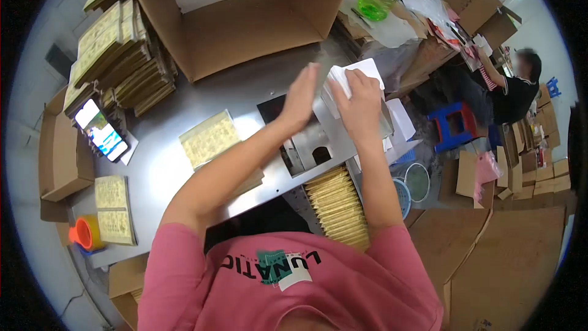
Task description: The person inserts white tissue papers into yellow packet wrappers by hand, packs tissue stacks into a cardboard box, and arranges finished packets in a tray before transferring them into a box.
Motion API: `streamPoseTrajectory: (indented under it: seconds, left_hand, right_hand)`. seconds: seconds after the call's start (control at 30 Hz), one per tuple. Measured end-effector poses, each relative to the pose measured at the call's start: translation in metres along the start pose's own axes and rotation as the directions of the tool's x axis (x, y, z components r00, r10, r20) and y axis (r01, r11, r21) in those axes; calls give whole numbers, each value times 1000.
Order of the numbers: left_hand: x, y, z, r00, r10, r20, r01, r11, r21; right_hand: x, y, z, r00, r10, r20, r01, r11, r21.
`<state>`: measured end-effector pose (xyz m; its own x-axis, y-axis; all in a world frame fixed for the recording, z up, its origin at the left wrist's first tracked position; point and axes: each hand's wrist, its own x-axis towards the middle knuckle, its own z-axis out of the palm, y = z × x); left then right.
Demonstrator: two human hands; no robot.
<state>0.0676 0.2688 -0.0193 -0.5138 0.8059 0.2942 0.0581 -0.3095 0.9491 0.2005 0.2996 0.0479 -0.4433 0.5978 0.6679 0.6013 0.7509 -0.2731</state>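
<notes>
My right hand (358,104) has its fingers curled over a stack of white paper sheets (370,68) at the table's right end. To its left, my left hand (300,99) is raised with the fingers stretched out and nothing in them. Beneath the left hand is a metal fixture with a dark opening (320,154) set in the table. A yellow patterned stack (210,138) lies on the metal table (156,175), left of my left forearm. More white sheets (401,121) hang loosely beside my right wrist.
A large open cardboard box (245,40) stands at the back. Tall stacks of patterned pieces (113,43) and a lit phone (101,130) are at left. A row of yellow packets (337,205) sits below the table edge. A person (517,95) works at right near a blue-red stool (452,125).
</notes>
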Motion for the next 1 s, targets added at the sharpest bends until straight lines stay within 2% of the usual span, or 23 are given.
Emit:
streamPoseTrajectory:
  seconds: [0.07,0.1,0.17,0.2,0.23,0.27,0.33,0.47,0.53,0.6,0.67,0.7,0.73,0.77,0.8,0.83,0.87,0.9,0.93,1.0]
  left_hand:
    - [-12,33,-42,996,-8,90,-5,991,134]
    - [-19,41,-69,980,109,164,-163,919,358]
    - [-41,53,-124,936,244,255,-352,612,708]
    - [-59,63,-147,927,254,278,-362,400,842]
    - [-72,63,-170,931,221,290,-341,247,907]
    - [-89,64,-183,932,221,288,-339,249,907]
    - [-121,62,-198,961,55,270,-275,195,941]
    - [-148,56,-191,938,63,342,-347,203,916]
    - [-137,59,-189,929,46,368,-366,262,893]
    - [-130,58,-188,926,61,371,-373,290,882]
    - [-127,63,-188,926,56,374,-365,389,846]
    - [-126,65,-191,929,49,368,-357,392,848]
    - [-125,69,-198,915,95,392,-398,359,844]
    - [-127,72,-207,904,133,406,-427,324,844]
    - [-130,77,-213,919,108,378,-392,325,861]
    - [-131,83,-216,891,72,448,-445,336,830]
    - [-133,87,-217,854,41,518,-498,352,793]
    - [-136,90,-216,832,-42,553,-538,181,823]
    - [-138,90,-214,840,-55,539,-523,183,833]
    - [-133,90,-210,810,-218,545,-551,40,834]
  right_hand:
    - [-4,1,3,999,-45,-19,44,998,-49]
    - [-6,2,5,999,-20,-41,19,1000,-15]
    - [-14,4,7,998,13,-57,-12,1000,14]
    - [-17,5,7,998,33,-61,-31,999,44]
    - [-18,6,7,997,53,-63,-48,996,77]
    - [-20,5,6,997,50,-62,-46,996,76]
    - [-20,5,4,996,70,-47,-64,990,123]
    - [-14,6,-2,991,132,25,-135,976,173]
    - [-4,-1,-13,909,306,283,-385,876,290]
    - [2,-2,-16,896,321,308,-401,883,246]
    - [-1,-5,-17,880,338,334,-416,887,200]
    - [-8,-9,-16,979,167,114,-180,977,117]
    - [-13,-17,-11,995,-53,-83,53,999,-9]
    - [-22,-31,-4,996,-62,-60,63,998,12]
    - [-34,-51,2,975,-217,-56,221,972,85]
    - [-48,-75,7,930,-361,-65,367,916,161]
    - [-61,-101,13,908,-416,-51,411,860,303]
    - [-76,-110,28,861,-507,29,443,777,447]
    - [-90,-118,45,848,-524,82,361,684,634]
    - [-101,-124,51,771,-590,238,335,694,637]
